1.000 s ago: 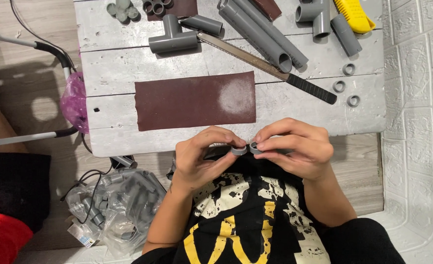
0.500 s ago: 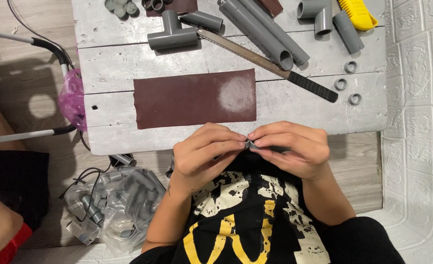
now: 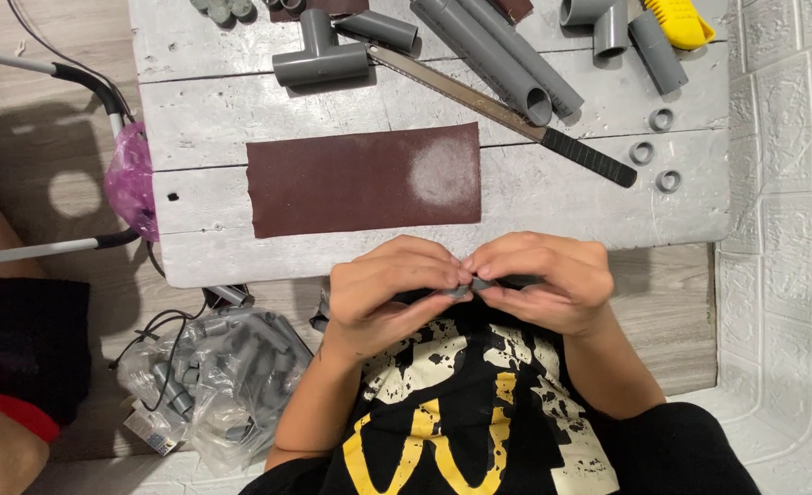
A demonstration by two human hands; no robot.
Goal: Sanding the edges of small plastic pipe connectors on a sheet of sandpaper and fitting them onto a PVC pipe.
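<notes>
Left hand (image 3: 392, 293) and right hand (image 3: 543, 284) brought together over the lap, just short of the worktop's (image 3: 681, 206) near edge. Fingertips of both pinched shut around a small grey ring (image 3: 461, 291), mostly hidden between them. Lower left, on the wooden floor (image 3: 57, 137), a clear plastic bag (image 3: 213, 376) stuffed with grey pipe fittings. On the grey plank worktop, just beyond the hands, a brown sandpaper sheet (image 3: 364, 179) with a pale worn patch at its right end. To its right, three loose grey rings (image 3: 655, 151). Farther back, a saw (image 3: 507, 115) with a black handle lying aslant, a grey tee fitting (image 3: 319, 55), two long grey pipes (image 3: 502, 50). White embossed wall (image 3: 791, 137) at right.
</notes>
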